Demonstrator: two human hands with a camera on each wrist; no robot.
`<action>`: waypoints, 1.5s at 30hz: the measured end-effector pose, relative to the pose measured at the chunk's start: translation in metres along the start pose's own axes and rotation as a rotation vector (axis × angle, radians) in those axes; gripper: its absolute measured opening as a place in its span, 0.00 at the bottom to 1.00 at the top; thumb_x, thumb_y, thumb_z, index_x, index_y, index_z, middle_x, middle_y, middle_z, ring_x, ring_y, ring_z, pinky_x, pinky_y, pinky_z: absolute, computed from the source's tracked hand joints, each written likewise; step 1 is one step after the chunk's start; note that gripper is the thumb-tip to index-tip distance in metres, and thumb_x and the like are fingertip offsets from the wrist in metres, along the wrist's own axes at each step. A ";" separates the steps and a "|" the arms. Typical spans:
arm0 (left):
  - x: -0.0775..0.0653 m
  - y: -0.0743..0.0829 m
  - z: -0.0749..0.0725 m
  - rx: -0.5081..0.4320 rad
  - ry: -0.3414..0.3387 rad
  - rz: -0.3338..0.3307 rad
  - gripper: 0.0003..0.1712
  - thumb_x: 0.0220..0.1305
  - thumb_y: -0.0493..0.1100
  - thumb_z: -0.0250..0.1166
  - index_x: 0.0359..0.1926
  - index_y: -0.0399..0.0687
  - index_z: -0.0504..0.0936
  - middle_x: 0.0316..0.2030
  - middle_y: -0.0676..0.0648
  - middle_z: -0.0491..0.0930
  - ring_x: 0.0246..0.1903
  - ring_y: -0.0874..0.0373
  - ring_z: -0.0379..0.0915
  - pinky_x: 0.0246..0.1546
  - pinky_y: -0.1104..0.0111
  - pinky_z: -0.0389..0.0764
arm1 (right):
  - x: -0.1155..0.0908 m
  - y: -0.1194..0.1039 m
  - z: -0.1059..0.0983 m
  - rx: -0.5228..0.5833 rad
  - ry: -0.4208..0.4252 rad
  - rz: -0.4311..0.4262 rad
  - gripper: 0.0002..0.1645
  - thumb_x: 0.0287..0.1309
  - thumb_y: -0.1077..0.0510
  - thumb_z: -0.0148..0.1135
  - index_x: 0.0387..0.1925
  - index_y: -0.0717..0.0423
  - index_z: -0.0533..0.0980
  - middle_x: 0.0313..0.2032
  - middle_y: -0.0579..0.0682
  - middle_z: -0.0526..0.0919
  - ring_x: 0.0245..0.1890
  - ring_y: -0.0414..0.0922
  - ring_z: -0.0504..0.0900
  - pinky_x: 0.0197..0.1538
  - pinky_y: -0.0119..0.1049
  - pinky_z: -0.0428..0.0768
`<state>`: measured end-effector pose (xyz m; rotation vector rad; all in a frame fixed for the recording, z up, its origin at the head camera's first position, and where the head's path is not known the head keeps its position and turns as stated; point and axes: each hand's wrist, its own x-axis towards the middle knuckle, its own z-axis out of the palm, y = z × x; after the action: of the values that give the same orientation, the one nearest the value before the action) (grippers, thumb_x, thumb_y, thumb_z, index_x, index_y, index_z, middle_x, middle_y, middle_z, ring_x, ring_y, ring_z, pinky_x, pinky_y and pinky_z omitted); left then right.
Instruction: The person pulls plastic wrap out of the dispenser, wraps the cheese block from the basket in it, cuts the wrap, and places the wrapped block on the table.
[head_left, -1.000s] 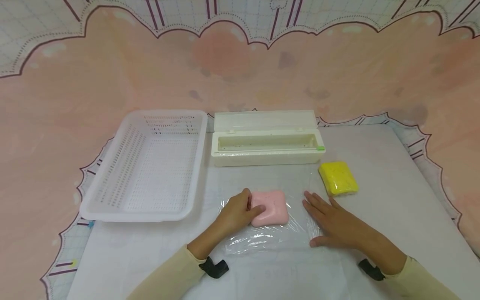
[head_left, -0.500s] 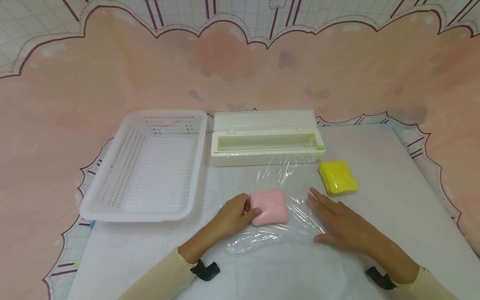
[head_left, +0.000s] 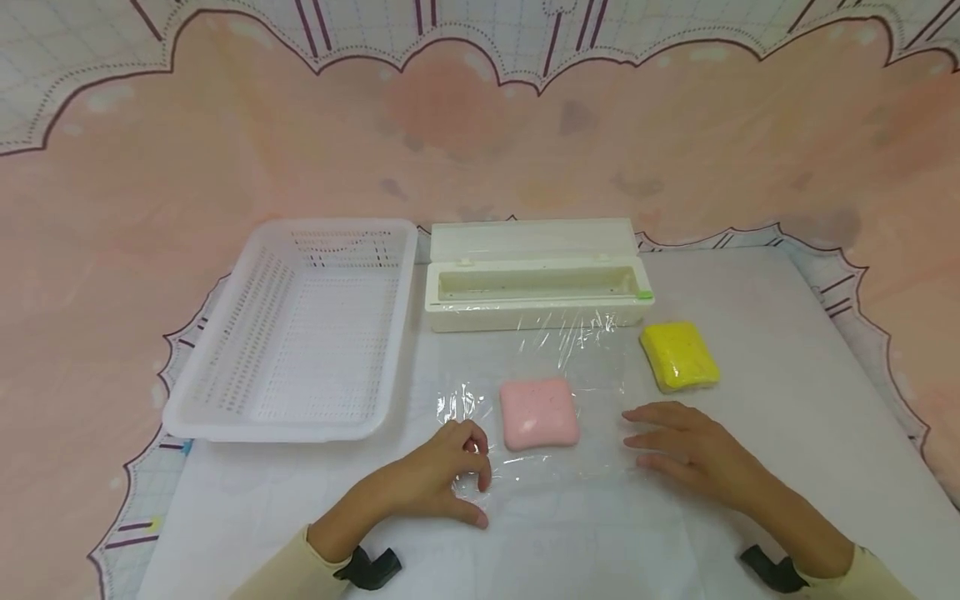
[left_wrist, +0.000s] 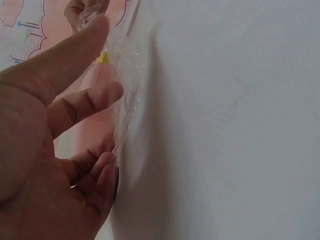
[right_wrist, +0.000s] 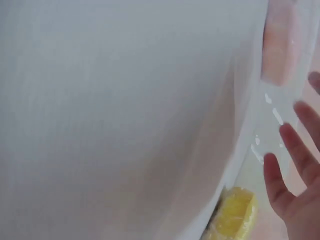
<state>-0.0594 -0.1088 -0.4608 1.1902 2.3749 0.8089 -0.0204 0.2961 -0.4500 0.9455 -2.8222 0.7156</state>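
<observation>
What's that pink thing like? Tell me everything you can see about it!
The pink thing is a squarish, puffy block with rounded corners. Its top looks smooth and slightly shiny, and it seems to be all one piece; what it's made of, I can't tell. It lies flat, apparently on the clear film, nearer the person than the white box. It sits between the left hand and right hand, touched by neither.

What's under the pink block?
Clear plastic wrap spreads out around the pink block, over the white table. Whatever lies directly beneath is hidden by the block itself.
</observation>
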 end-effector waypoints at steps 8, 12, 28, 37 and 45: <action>-0.001 0.002 0.000 0.078 -0.067 0.031 0.16 0.43 0.57 0.83 0.28 0.65 0.84 0.55 0.52 0.69 0.53 0.57 0.60 0.56 0.67 0.68 | 0.002 -0.002 0.007 0.040 -0.119 -0.062 0.12 0.58 0.46 0.74 0.45 0.36 0.86 0.49 0.34 0.86 0.53 0.40 0.80 0.56 0.38 0.78; -0.001 -0.001 0.000 0.064 -0.076 0.040 0.09 0.50 0.53 0.80 0.28 0.67 0.85 0.56 0.52 0.70 0.54 0.57 0.60 0.57 0.65 0.69 | 0.003 -0.001 0.010 -0.050 -0.159 -0.090 0.19 0.48 0.32 0.76 0.39 0.33 0.86 0.49 0.33 0.85 0.53 0.39 0.79 0.52 0.45 0.77; -0.012 -0.010 -0.016 -0.090 -0.037 0.102 0.06 0.70 0.44 0.67 0.36 0.59 0.77 0.50 0.59 0.77 0.53 0.64 0.71 0.56 0.70 0.74 | 0.003 0.002 0.008 -0.014 -0.097 -0.161 0.07 0.55 0.50 0.77 0.31 0.30 0.85 0.50 0.33 0.84 0.54 0.39 0.76 0.55 0.36 0.72; -0.018 -0.009 -0.026 -0.190 0.061 0.056 0.03 0.74 0.40 0.61 0.45 0.53 0.78 0.48 0.57 0.82 0.49 0.66 0.77 0.54 0.67 0.79 | 0.012 -0.003 -0.005 0.069 -0.026 -0.085 0.13 0.51 0.59 0.78 0.36 0.36 0.87 0.51 0.35 0.87 0.55 0.37 0.76 0.65 0.14 0.61; -0.012 -0.010 -0.027 -0.274 0.177 -0.068 0.04 0.78 0.42 0.56 0.46 0.52 0.78 0.43 0.52 0.87 0.45 0.63 0.81 0.51 0.67 0.82 | 0.023 -0.001 -0.007 0.142 0.032 -0.003 0.14 0.52 0.65 0.76 0.36 0.43 0.86 0.50 0.40 0.88 0.51 0.38 0.84 0.60 0.16 0.72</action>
<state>-0.0728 -0.1324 -0.4453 0.9564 2.3290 1.2157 -0.0389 0.2854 -0.4383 0.9490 -2.7723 0.9326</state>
